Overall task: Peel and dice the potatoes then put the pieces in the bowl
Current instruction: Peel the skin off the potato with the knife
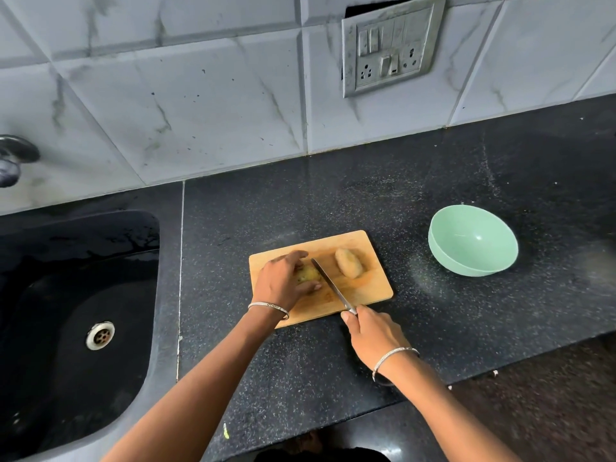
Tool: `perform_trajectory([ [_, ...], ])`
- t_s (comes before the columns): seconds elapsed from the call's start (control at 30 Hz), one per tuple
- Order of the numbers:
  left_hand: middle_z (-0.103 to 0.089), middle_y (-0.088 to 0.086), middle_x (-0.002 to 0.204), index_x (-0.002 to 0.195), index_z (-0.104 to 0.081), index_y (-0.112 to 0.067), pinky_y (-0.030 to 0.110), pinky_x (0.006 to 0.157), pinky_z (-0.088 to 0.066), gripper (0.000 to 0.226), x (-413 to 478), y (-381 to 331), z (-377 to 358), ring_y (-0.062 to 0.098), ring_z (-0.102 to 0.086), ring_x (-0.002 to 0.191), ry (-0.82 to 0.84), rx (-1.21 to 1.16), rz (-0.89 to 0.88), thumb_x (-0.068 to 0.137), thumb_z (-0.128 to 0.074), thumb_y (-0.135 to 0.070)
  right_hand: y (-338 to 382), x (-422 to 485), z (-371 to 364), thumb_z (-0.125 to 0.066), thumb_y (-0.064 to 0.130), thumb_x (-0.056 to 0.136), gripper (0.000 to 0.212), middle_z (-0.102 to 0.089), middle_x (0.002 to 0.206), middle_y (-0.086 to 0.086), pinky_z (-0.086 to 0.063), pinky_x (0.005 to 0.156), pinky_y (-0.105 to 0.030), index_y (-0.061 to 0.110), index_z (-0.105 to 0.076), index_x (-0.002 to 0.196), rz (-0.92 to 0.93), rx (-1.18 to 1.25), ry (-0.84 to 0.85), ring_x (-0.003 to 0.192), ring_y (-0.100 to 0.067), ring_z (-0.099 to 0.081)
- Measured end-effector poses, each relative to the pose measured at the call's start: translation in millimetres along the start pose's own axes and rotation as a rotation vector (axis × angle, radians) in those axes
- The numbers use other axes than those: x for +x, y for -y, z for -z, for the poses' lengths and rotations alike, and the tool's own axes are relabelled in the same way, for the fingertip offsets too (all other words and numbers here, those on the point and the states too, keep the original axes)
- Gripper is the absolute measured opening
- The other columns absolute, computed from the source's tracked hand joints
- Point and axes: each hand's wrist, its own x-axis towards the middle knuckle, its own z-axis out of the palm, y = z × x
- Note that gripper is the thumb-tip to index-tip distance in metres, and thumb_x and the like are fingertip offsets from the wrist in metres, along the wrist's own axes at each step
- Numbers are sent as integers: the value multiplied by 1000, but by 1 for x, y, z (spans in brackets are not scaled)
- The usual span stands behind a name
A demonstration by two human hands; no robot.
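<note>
Two potatoes: both lie on the wooden board [360, 288], which sits on the black speckled tabletop [433, 328].
Left potato [308, 273]: yellow and partly hidden under the left hand.
Right potato [348, 267]: pale, lying alone near the far right part of the board.
Left hand [283, 283]: its fingers curl over the left potato and press on it. A thin bangle is on the wrist.
Right hand [373, 335]: closed tight around the knife handle, at the near edge of the board. It wears a bangle too.
Knife [331, 285]: its blade slants across the board, just beside the left potato.
Bowl [443, 258]: light green, to the right of the board and apart from it.
Sink [66, 361]: black, on the left, with a round metal drain.
Wall: grey tiles with a switch plate [390, 48].
Writing: no words can be read anywhere.
</note>
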Motion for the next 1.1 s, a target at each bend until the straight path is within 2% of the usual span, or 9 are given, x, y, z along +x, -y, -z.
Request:
perform_trajectory([
  [0.1,-67,-3,116,124,-58,-22,26,89,-44,66,-9,3,5,14,-62,107,-23,-19,37,66,-85,-39,4,-2,7,-29,48,102,39,-62,106,-13,-44,74,-39,17,-53,107,14,-3,-55,99,-36,-61],
  [0.27,-70,-8,109,111,-60,-23,34,88,-49,49,-22,7,1,17,-64,103,-66,-76,102,70,-83,-33,16,-6,9,-27,52,101,36,-61,100,-11,-45,70,-39,22,-44,93,88,-4,-33,91,-35,-61],
  [0.33,-70,-9,106,109,-60,-25,39,87,-50,43,-24,8,0,19,-64,101,-76,-82,104,73,-81,-33,21,-8,5,-27,51,101,36,-62,101,-11,-45,71,-39,21,-46,95,91,-21,-25,93,-36,-61],
  [0.47,-70,-9,104,108,-62,-27,34,85,-48,37,-26,7,-2,19,-63,98,-86,-95,97,76,-78,-34,25,-12,2,-27,49,102,38,-62,102,-10,-41,69,-37,18,-48,105,94,-57,-45,96,-35,-62],
  [0.63,-72,-10,99,102,-65,-25,36,83,-50,29,-24,6,-3,18,-66,94,-97,-108,109,77,-78,-30,26,-14,4,-26,49,102,39,-63,101,-9,-41,66,-36,18,-49,105,105,-67,-47,94,-34,-63],
  [0.83,-73,-10,91,95,-71,-23,37,80,-54,26,-19,10,-3,15,-68,85,-89,-140,127,72,-83,-27,36,-8,-2,-27,45,103,36,-64,104,-7,-41,65,-34,18,-50,107,83,-58,-47,95,-32,-64],
  [1.0,-73,-10,86,90,-71,-25,37,79,-55,23,-17,11,-3,13,-68,82,-94,-161,130,70,-83,-23,57,11,-8,-30,42,104,35,-62,111,-8,-45,71,-37,17,-52,116,49,-75,-52,102,-31,-61],
  [1.1,-73,-10,85,90,-72,-25,37,79,-55,23,-17,12,-2,13,-68,83,-97,-154,124,70,-83,-23,47,2,-11,-29,42,104,35,-64,110,-8,-41,66,-35,17,-51,116,45,-84,-54,101,-32,-62],
])
